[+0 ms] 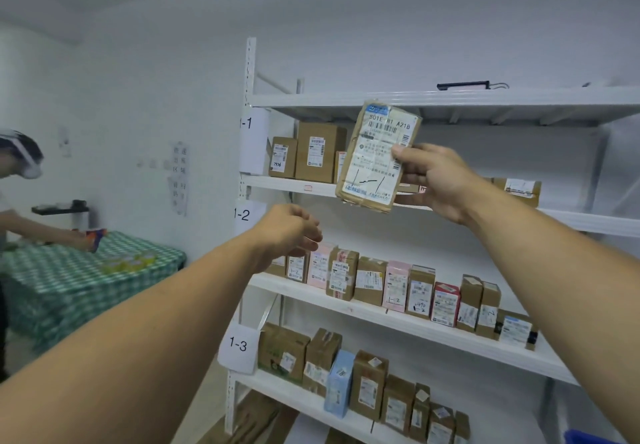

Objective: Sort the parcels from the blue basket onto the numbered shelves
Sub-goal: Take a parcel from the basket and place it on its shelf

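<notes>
At the left edge another person (15,166) is bending over a green checked table (86,270), mostly cut off by the frame. The left hand (291,232) is hovering beside the 1-2 tag (242,215), fingers loosely curled, tips hiding behind the knuckles, gripping nothing. The right hand (433,180) is pinching a flat brown parcel (374,166) by its right edge, holding it up before the 1-1 shelf (277,184), partly hiding a box (340,166) there, its small print unreadable.

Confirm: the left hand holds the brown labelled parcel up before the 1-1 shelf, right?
No. In the head view the right hand holds the brown labelled parcel up before the 1-1 shelf; the left hand holds nothing.
</notes>
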